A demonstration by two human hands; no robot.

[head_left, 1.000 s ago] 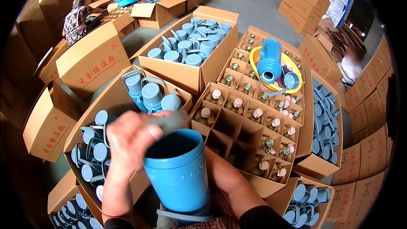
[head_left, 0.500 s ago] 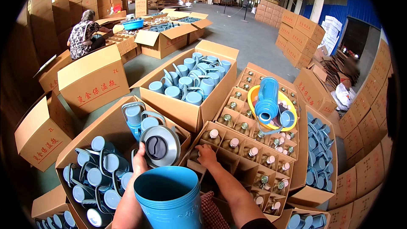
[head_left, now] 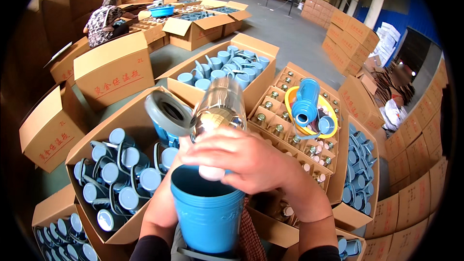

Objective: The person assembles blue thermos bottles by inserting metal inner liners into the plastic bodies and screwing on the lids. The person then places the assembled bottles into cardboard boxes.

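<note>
Blue and open-topped, a cylinder (head_left: pixel 205 222) sits below the right hand (head_left: pixel 241 157), which clasps a tilted glass flask (head_left: pixel 222 99) cap-down over it, the mostly hidden left hand (head_left: pixel 185 145) gripping a grey lid (head_left: pixel 157 111) alongside, an open carton (head_left: pixel 258 46) beyond.

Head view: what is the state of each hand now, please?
Left hand: partly hidden, apparently closed on the grey lid.
Right hand: closed, holding the glass bottle near its white stopper.

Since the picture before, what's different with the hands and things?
The right hand took a silvery glass liner from the divided carton and brought it leftward, pale end down, to the blue flask casing's open mouth. The left hand tilted the grey round cap. The casing stays upright; the yellow basin stays put.
</note>
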